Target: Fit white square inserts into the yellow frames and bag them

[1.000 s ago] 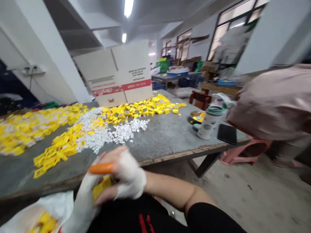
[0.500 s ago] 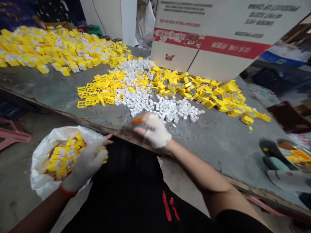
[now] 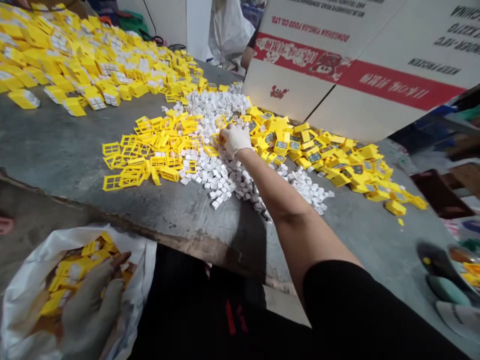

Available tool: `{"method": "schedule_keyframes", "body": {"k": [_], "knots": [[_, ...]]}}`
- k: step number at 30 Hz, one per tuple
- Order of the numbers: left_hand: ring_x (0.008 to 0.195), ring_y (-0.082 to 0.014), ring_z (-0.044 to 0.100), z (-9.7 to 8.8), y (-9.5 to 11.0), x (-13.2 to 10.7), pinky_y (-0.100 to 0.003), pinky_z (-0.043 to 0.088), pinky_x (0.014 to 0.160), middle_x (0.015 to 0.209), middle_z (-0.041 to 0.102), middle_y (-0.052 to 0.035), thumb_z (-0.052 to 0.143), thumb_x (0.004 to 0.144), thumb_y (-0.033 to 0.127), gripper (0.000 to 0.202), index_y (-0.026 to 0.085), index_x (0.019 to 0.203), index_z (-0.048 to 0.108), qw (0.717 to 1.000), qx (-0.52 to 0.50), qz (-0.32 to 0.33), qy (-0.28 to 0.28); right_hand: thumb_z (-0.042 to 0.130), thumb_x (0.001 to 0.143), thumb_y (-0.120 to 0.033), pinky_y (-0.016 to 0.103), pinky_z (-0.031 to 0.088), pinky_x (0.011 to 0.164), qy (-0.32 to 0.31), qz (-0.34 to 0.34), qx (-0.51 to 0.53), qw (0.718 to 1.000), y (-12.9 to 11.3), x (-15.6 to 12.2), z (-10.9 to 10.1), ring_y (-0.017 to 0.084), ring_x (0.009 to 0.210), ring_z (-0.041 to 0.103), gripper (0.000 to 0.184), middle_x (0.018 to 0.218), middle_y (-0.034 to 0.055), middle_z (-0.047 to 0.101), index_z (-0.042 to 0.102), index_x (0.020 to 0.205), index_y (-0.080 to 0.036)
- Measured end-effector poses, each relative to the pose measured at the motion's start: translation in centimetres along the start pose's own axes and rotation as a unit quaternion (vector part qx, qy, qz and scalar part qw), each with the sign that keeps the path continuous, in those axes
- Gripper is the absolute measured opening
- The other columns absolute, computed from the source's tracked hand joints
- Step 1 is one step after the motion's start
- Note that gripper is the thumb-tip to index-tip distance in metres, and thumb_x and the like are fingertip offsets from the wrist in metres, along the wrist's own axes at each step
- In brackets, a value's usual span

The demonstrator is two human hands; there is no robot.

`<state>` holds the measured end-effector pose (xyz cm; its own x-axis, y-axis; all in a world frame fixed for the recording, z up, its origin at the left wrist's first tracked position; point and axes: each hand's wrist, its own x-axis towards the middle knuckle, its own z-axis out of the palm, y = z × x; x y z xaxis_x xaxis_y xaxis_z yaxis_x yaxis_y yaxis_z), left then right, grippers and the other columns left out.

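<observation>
White-gloved right hand (image 3: pixel 235 140): fingers bunched on yellow plastic frames (image 3: pixel 150 160) at twelve o'clock; hold unclear.
Gloved left hand (image 3: pixel 90 315): spread wide on yellow pieces (image 3: pixel 63 285) in white plastic sack (image 3: pixel 138 260) at seven o'clock.

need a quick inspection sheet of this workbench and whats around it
surface: worn grey table top, its near edge chipped
things handled: loose yellow plastic frames, small white cubes and yellow pieces in heaps; white bag of yellow pieces
clutter: bowl, partly in view, with yellow inside; printed cardboard carton at the far side
hands: right hand, gloved, on the heap; left hand, gloved, in the bag
cables: thin dark cable by the far wall
surroundings: concrete floor, white pillar
</observation>
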<state>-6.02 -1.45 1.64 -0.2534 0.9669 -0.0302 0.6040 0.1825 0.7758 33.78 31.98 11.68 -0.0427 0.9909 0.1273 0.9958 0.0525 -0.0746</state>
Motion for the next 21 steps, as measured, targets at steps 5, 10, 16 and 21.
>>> {"method": "schedule_keyframes", "body": {"k": [5, 10, 16, 21], "knots": [[0.097, -0.0299, 0.085, 4.7, 7.1, 1.0, -0.045, 0.071, 0.097, 0.112, 0.09, -0.0083, 0.078, 0.095, 0.048, 0.032, 0.026, 0.117, 0.088, 0.975, -0.215, -0.056, -0.012, 0.063, 0.095, -0.016, 0.051, 0.053, 0.11, 0.042, -0.029, 0.259, 0.965, 0.7, -3.8, -0.3, 0.03, 0.114, 0.069, 0.013, 0.117, 0.0121, 0.079, 0.074, 0.101, -0.021], [0.081, -0.0215, 0.079, 8.2, 14.5, 2.5, -0.033, 0.068, 0.07, 0.122, 0.088, -0.01, 0.086, 0.092, 0.041, 0.042, 0.023, 0.129, 0.085, 0.877, -0.427, -0.087, -0.202, 0.095, 0.084, -0.045, 0.029, 0.051, 0.074, -0.18, -0.121, 0.637, 0.74, -1.3, -17.8, -0.6, 0.014, 0.074, 0.059, 0.037, 0.081, -0.0037, 0.067, 0.065, 0.087, -0.023], [0.064, -0.0164, 0.072, 7.9, 14.7, -0.1, -0.028, 0.065, 0.062, 0.081, 0.082, -0.0021, 0.104, 0.078, 0.046, 0.03, 0.023, 0.089, 0.089, 0.841, -0.45, -0.108, -0.281, 0.102, 0.082, -0.06, 0.025, 0.051, 0.07, -0.27, -0.036, 0.778, 0.566, -4.0, -28.8, -0.4, 0.012, 0.072, 0.063, 0.054, 0.079, -0.0035, 0.072, 0.066, 0.091, -0.021], [0.094, -0.0214, 0.083, 5.6, 14.4, -2.2, -0.029, 0.071, 0.084, 0.1, 0.089, -0.0006, 0.113, 0.063, 0.049, 0.035, 0.029, 0.079, 0.088, 0.847, -0.467, -0.085, -0.239, 0.083, 0.094, -0.08, 0.031, 0.059, 0.074, -0.169, -0.143, 0.705, 0.674, -4.0, -30.0, -2.7, 0.016, 0.077, 0.069, 0.059, 0.082, -0.0002, 0.074, 0.067, 0.091, -0.023]]}}
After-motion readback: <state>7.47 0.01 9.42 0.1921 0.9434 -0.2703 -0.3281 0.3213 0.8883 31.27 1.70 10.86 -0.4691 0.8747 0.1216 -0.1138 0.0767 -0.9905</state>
